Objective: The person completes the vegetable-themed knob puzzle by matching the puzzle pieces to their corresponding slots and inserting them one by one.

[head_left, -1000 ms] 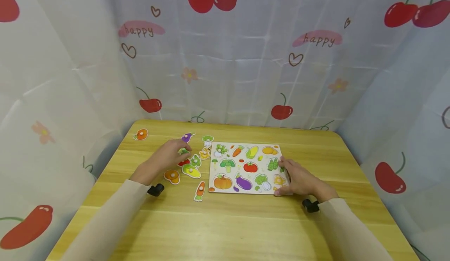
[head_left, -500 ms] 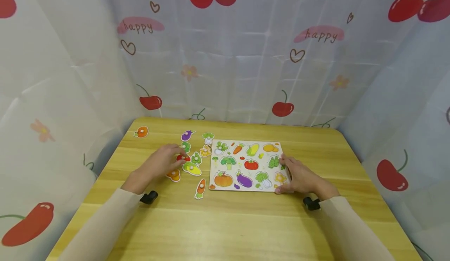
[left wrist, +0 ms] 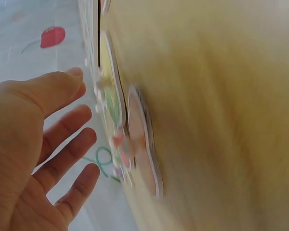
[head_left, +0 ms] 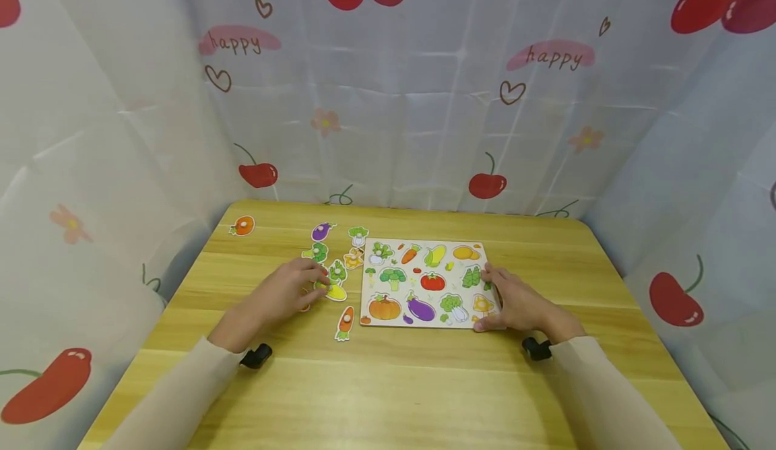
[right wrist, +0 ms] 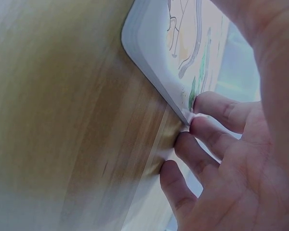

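Observation:
My left hand hovers over the loose vegetable pieces, fingers spread, its tips above a yellow corn piece. In the left wrist view a gap shows between those fingertips and the knobbed pieces; the yellow-green one and a tan one lie nearest. Under the hand, a tomato piece and an orange-brown piece are mostly covered. With thumb at the near edge and fingers at the right edge, my right hand holds the corner of a white vegetable puzzle board.
Around the left hand lie a broccoli, an eggplant, a cabbage, a mushroom-like piece, a leafy green piece and a carrot. A pumpkin piece sits at the far left of the wooden table.
My left hand has drawn back from over the broccoli piece, past the tomato, to above the corn piece. My right hand stays on the board's corner.

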The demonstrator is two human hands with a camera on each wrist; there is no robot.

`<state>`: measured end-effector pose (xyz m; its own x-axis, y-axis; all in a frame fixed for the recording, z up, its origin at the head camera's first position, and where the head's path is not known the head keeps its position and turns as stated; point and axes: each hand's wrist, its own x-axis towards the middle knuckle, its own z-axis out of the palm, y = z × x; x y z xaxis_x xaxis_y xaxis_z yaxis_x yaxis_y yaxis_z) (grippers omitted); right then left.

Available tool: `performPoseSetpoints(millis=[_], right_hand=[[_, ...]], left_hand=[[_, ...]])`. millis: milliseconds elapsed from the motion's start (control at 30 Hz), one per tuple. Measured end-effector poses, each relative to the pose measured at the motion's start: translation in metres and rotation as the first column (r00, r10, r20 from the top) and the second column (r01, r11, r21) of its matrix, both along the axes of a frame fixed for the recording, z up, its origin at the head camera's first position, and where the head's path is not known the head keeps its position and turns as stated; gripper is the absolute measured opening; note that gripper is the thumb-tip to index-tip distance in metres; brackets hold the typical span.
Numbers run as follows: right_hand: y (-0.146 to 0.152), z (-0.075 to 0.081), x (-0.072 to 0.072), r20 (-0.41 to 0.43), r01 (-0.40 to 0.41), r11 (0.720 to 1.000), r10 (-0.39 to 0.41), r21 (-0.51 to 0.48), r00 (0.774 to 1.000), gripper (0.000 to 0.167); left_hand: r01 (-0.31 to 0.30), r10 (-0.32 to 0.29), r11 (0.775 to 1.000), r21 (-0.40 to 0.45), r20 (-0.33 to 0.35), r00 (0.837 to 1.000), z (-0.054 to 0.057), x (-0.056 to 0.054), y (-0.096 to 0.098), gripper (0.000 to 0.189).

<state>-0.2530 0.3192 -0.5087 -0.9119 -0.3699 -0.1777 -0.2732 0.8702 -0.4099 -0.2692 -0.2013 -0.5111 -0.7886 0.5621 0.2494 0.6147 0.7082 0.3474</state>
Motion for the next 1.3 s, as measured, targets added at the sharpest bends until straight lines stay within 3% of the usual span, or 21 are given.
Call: performPoseSetpoints(millis=[233,433,767,1033,1300], right_hand=[[-0.003,0.001,0.0,-0.004,0.008,1.0,-0.008,0.008,1.0,0.125],[-0.003,0.001,0.002,0.008,0.014,1.0,-0.014,0.003,1.0,0.126],[0.0,-0.001,0.0,0.006,0.017,1.0,-0.017,0.0,1.0,0.127],[0.0,-0.002,0.0,-0.001,0.019,1.0,-0.019,0.007,1.0,0.127],[0.001,-0.002,-0.001,0.007,0.022,1.0,-0.022,0.012,1.0,0.128]], left_hand=[[0.099,-0.099,0.995,-0.022,-0.011,0.995,-0.003,0.018,0.014,0.015],[0.111,-0.109,0.993,-0.026,0.061,0.992,-0.008,0.026,0.025,0.014],[0.137,-0.133,0.99,-0.029,0.125,0.983,-0.011,0.03,0.033,0.011],[0.134,-0.129,0.99,-0.033,0.122,0.984,-0.009,0.031,0.038,0.014],[0.123,-0.119,0.992,-0.035,0.096,0.988,-0.012,0.032,0.032,0.007]])
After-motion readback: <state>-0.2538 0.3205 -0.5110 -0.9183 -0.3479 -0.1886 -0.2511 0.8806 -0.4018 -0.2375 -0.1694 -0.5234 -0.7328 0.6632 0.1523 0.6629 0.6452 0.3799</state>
